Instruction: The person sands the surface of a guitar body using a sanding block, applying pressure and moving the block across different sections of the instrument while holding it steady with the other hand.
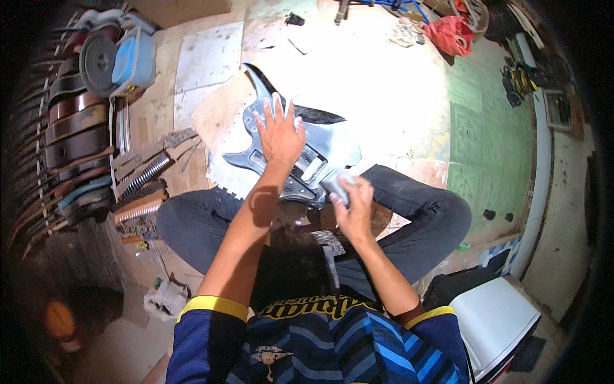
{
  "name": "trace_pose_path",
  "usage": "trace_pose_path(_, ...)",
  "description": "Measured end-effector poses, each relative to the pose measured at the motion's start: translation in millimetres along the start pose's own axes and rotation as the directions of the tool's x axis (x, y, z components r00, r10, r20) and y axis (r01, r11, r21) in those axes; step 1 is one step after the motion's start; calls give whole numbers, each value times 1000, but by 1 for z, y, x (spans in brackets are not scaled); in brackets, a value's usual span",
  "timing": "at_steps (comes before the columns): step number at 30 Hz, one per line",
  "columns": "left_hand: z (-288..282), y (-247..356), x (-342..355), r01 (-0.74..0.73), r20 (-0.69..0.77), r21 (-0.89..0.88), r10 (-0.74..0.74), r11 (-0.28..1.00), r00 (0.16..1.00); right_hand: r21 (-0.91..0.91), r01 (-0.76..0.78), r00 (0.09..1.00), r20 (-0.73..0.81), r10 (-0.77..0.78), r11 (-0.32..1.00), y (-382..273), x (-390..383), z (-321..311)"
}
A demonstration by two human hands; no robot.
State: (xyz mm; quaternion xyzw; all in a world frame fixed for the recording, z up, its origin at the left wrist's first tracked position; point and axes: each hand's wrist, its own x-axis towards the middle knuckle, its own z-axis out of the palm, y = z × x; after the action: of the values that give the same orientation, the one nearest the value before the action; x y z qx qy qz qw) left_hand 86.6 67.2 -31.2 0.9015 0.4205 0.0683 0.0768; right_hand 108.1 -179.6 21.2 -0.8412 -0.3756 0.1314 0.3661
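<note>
A dark guitar body point(345, 144) with pointed horns and routed cavities lies flat in front of my crossed legs, its surface covered in pale dust. Pressed flat on its upper part is my left hand point(281, 136), fingers spread and holding nothing. My right hand point(357, 208) grips a small grey sanding block point(337, 184) at the body's near right edge. Motion smears the block slightly, and its underside is hidden.
A pale mat point(225, 176) with a toothed edge lies partly under the body. Guitar parts point(80, 121) hang in a row at the left, near a blue plastic container point(132, 59). Springs and tools point(146, 174) lie beside my left knee. A red bag point(449, 35) sits far right.
</note>
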Motion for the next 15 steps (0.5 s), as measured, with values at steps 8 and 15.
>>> trace_pose_path(8, -3, 108, -60, -543, 340, -92, 539, 835, 771, 90, -120, 862, -485, 148, 989, 49, 15, -87)
trace_pose_path(15, -12, 56, -60, -599, 302, -190, 627, 778, 718, 345, -173, 805, -490, 334, 923, 76, 18, -44)
